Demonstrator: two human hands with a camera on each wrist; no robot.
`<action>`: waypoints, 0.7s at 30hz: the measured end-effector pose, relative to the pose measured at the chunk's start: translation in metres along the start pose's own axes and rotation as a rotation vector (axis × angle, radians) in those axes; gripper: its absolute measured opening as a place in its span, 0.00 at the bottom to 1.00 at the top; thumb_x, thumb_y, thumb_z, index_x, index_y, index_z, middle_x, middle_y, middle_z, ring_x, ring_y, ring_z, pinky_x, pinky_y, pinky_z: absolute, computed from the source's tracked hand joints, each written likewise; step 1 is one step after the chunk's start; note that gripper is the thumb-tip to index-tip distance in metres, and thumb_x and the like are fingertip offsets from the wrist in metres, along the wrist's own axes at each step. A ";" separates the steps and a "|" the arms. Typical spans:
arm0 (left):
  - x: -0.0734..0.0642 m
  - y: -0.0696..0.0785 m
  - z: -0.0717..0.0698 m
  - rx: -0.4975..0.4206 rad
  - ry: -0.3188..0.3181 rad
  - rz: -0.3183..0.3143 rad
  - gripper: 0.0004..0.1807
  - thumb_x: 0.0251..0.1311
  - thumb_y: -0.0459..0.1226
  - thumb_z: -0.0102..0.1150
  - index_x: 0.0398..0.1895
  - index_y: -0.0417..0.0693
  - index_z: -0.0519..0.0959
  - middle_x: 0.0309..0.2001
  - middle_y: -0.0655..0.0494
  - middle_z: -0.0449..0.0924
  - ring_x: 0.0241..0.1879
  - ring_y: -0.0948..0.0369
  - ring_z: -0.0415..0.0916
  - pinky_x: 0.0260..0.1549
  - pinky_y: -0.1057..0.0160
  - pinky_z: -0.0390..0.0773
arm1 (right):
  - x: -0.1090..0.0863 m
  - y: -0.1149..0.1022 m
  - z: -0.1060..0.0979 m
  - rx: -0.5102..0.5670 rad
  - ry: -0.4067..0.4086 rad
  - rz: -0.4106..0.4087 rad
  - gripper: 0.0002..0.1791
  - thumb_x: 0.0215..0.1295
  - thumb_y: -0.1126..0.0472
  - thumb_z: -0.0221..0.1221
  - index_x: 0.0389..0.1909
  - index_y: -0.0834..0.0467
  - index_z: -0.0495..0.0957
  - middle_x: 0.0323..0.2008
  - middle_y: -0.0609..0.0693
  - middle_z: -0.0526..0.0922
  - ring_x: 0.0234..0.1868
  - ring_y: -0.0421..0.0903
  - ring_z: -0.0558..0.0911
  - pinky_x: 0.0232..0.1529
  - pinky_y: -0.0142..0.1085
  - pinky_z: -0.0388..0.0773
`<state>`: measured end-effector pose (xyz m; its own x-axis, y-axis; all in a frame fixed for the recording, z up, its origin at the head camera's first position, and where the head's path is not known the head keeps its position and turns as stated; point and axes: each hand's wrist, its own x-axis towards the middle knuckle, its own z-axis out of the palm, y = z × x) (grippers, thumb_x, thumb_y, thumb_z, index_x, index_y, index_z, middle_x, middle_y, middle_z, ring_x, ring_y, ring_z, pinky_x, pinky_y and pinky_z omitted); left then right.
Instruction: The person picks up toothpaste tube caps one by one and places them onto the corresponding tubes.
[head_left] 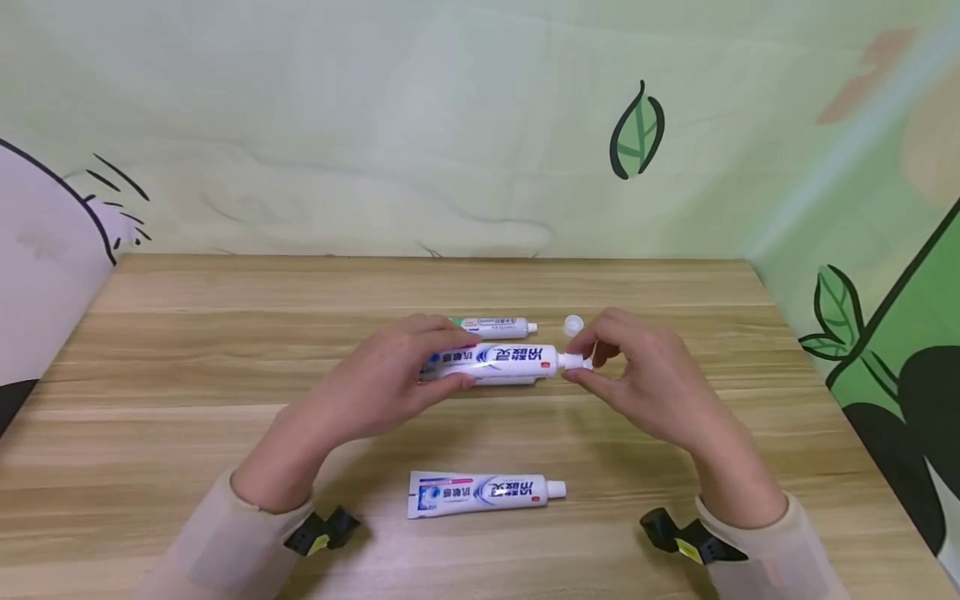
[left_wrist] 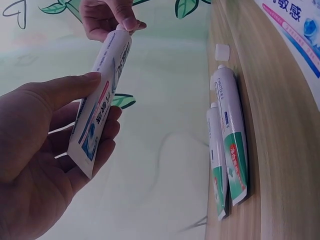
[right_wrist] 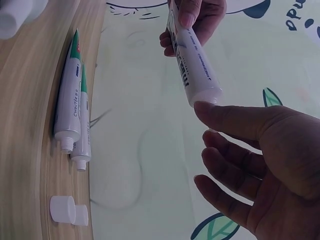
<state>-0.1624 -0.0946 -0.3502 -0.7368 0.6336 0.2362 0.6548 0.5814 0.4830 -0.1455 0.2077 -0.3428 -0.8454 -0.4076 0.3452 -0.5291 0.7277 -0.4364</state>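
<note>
My left hand (head_left: 378,375) holds a white and blue toothpaste tube (head_left: 517,361) above the table, thumb on one side and fingers on the other. The tube lies level, its cap end pointing right. At that end, my right hand (head_left: 648,379) pinches the small white cap (head_left: 572,361) between thumb and fingers. In the right wrist view the thumb largely hides the cap. Below the held tube lie two uncapped green and white toothpaste tubes (right_wrist: 69,105), side by side. One of them is mostly covered by the held tube in the head view.
A second white and blue toothpaste tube (head_left: 480,493), with its cap on, lies nearer the table's front. Two loose white caps (right_wrist: 62,209) rest by the open nozzles of the green and white tubes. A printed cloth wall (head_left: 375,125) stands behind the wooden table (head_left: 225,333).
</note>
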 end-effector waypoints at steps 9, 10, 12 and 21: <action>-0.002 -0.001 -0.001 -0.006 0.008 0.010 0.23 0.69 0.46 0.67 0.64 0.48 0.82 0.57 0.52 0.84 0.54 0.58 0.82 0.54 0.53 0.82 | 0.000 0.003 0.000 0.016 -0.012 -0.041 0.10 0.57 0.62 0.76 0.37 0.50 0.86 0.35 0.42 0.87 0.35 0.38 0.83 0.34 0.35 0.77; -0.001 -0.001 -0.001 -0.005 0.006 0.011 0.23 0.68 0.46 0.67 0.64 0.48 0.82 0.56 0.52 0.85 0.53 0.58 0.82 0.54 0.54 0.82 | 0.000 0.003 0.000 0.016 -0.011 -0.049 0.10 0.57 0.62 0.76 0.37 0.50 0.87 0.35 0.42 0.87 0.35 0.38 0.83 0.34 0.34 0.77; -0.001 -0.001 0.000 -0.001 0.001 0.010 0.24 0.68 0.46 0.67 0.64 0.48 0.82 0.56 0.52 0.85 0.53 0.59 0.82 0.53 0.54 0.83 | 0.000 0.004 -0.001 0.018 -0.011 -0.068 0.10 0.57 0.63 0.76 0.38 0.51 0.87 0.35 0.42 0.88 0.35 0.37 0.83 0.34 0.34 0.77; 0.001 0.000 0.001 0.017 -0.007 0.000 0.24 0.68 0.45 0.67 0.64 0.48 0.81 0.56 0.51 0.84 0.53 0.58 0.82 0.54 0.53 0.82 | 0.000 0.004 -0.002 0.002 -0.050 -0.069 0.08 0.63 0.62 0.72 0.43 0.52 0.89 0.34 0.43 0.88 0.35 0.37 0.82 0.34 0.34 0.77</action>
<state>-0.1628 -0.0931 -0.3507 -0.7355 0.6372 0.2304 0.6578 0.5899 0.4684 -0.1480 0.2117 -0.3433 -0.8096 -0.4836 0.3326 -0.5861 0.6960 -0.4148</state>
